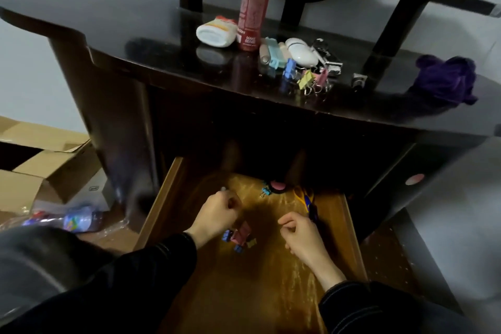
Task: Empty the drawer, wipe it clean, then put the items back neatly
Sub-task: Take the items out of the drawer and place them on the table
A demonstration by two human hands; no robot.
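The wooden drawer (pixel 349 225) is pulled out below the dark dressing table (pixel 135 24). My left hand (pixel 217 214) is inside it at the left, fingers curled round a small light-tipped item (pixel 223 189). Just below that hand lie several coloured binder clips (pixel 240 237). My right hand (pixel 301 236) hovers at the drawer's right with its fingers curled, nothing visible in them. Yellow-and-blue scissors (pixel 306 200) lie just beyond it. A pink round item (pixel 276 186) and a blue clip (pixel 264 192) sit at the back.
On the tabletop stand a red bottle (pixel 253 8), a white tube (pixel 215 34), a white oval case (pixel 302 51), several coloured binder clips (pixel 306 78) and a purple cloth (pixel 444 78). Cardboard boxes (pixel 46 168) and plastic wrapping (pixel 78 221) lie on the floor at left.
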